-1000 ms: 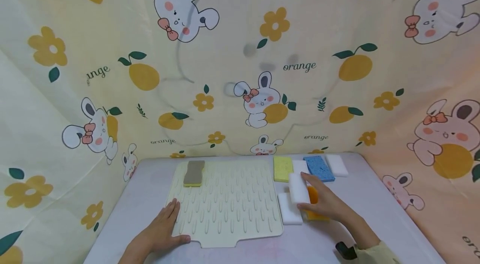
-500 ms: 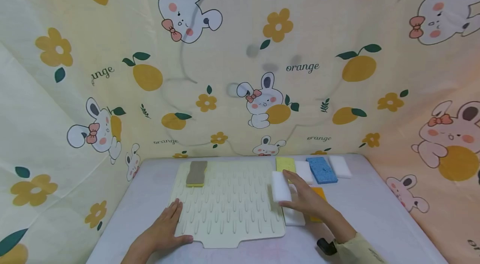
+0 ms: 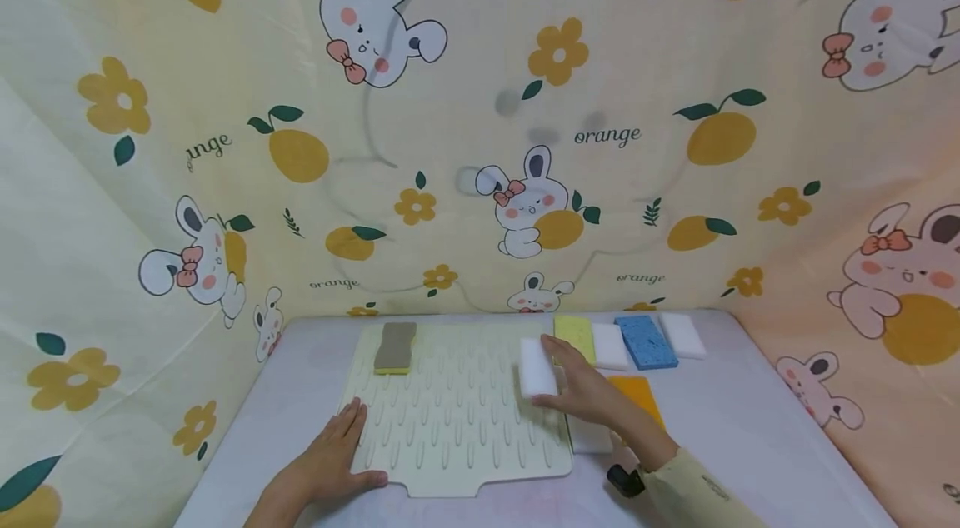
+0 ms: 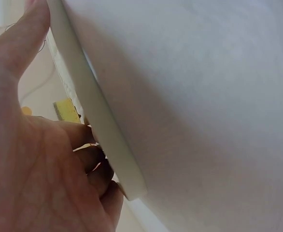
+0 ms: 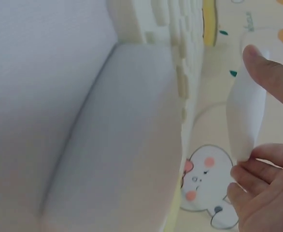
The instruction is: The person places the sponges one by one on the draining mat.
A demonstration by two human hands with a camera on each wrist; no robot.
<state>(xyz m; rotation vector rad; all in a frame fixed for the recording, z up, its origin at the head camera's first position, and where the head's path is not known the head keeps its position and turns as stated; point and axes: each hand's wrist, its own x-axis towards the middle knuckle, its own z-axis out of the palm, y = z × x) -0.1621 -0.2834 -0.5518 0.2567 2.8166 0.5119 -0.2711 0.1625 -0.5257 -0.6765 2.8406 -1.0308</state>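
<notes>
Hands: right [image 3: 585,391] pinches white sponge [image 3: 536,370]; left [image 3: 330,455] (unclenched) touches mat [image 3: 444,428].

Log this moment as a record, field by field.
Left hand: touches the ridged cream mat at its near left corner
Right hand: holds a white sponge above the mat
On mat: gray-and-yellow sponge, far left
Right, far row: yellow sponge, second white sponge, blue sponge, third white sponge
Right, nearer: fourth white sponge, orange sponge, partly hidden
</notes>
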